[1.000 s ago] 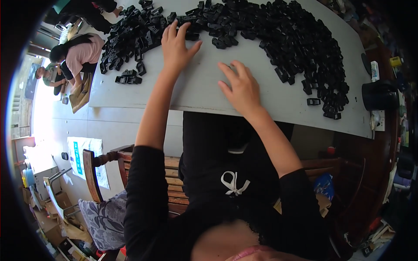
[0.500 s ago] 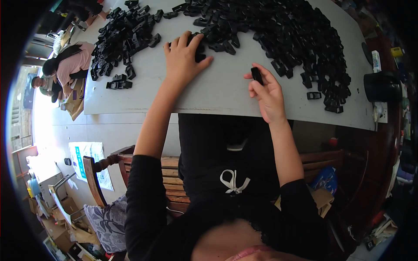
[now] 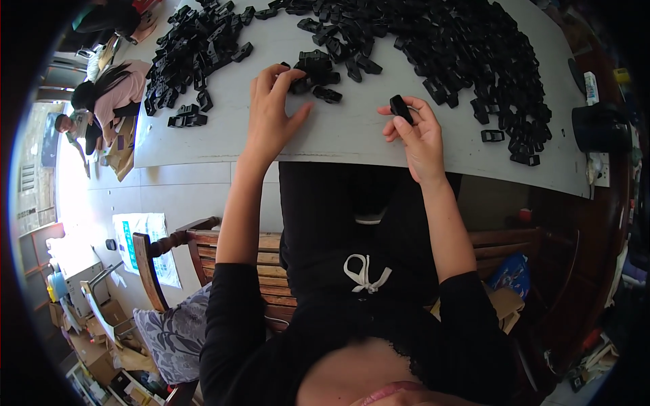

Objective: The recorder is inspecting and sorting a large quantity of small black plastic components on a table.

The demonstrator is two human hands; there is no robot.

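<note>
Seated at a pale grey table (image 3: 352, 135), seen from above, both bare forearms reaching in from the near edge.

Left hand (image 3: 271, 111): spread open, palm down on the tabletop, fingertips touching a small cluster of black plastic clips (image 3: 315, 71) just beyond them. Nothing gripped; fingers loosely fanned.

Right hand (image 3: 416, 132): raised slightly at the near edge of the table, pinching one black clip (image 3: 401, 108) between thumb and first fingers, remaining fingers curled in. Clip held upright-ish, clear of the tabletop, well apart from the left hand.

Far side of the table: a broad heap of black clips (image 3: 460, 47) stretching from centre to right, thinning into scattered single pieces toward the right edge. Far left: a second, smaller pile of black clips (image 3: 196, 54), with a few strays nearer the left edge.

Right of the table: a black cylindrical container (image 3: 599, 125) on a dark wooden surface.

Below the table edge: black clothing with a white drawstring (image 3: 365, 271), and a wooden bench (image 3: 203, 257) under the seated person. Off to the far left, other people (image 3: 101, 101) crouched on the pale floor.
</note>
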